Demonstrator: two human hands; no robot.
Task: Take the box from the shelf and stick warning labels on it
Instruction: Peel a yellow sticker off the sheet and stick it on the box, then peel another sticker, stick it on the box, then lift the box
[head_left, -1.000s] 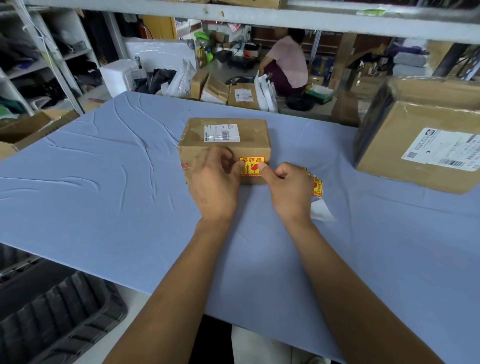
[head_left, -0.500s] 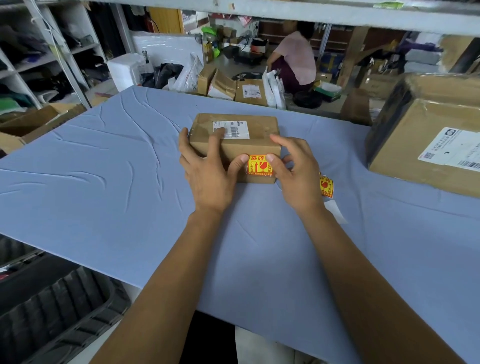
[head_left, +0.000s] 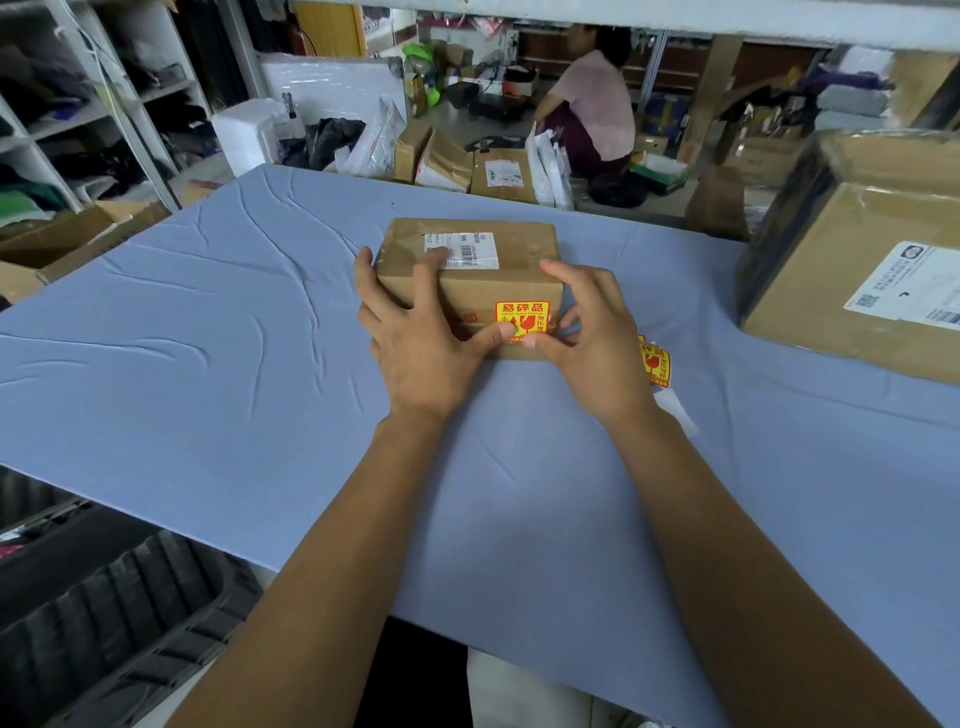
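Note:
A small brown cardboard box (head_left: 511, 283) with a white shipping label on top stands on the blue table (head_left: 208, 364). A yellow and red warning label (head_left: 521, 314) is stuck on its near face. My left hand (head_left: 421, 338) wraps the box's left side, fingers over the top edge, thumb on the sticker's lower edge. My right hand (head_left: 592, 338) holds the right side, thumb pressing the sticker's bottom. A strip of spare warning labels (head_left: 654, 364) lies on the table just right of my right hand, with a white backing paper (head_left: 675, 410) beside it.
A large cardboard box (head_left: 857, 275) with a shipping label fills the right side of the table. A black ribbed bin (head_left: 104, 623) sits below the table's near left edge. Behind the table are parcels, bags, shelves and a crouching person (head_left: 592, 104).
Both hands moved from pressing the sticker with fingertips to gripping the box's sides, thumbs sliding down to the sticker's lower edge. The box looks slightly turned and tipped.

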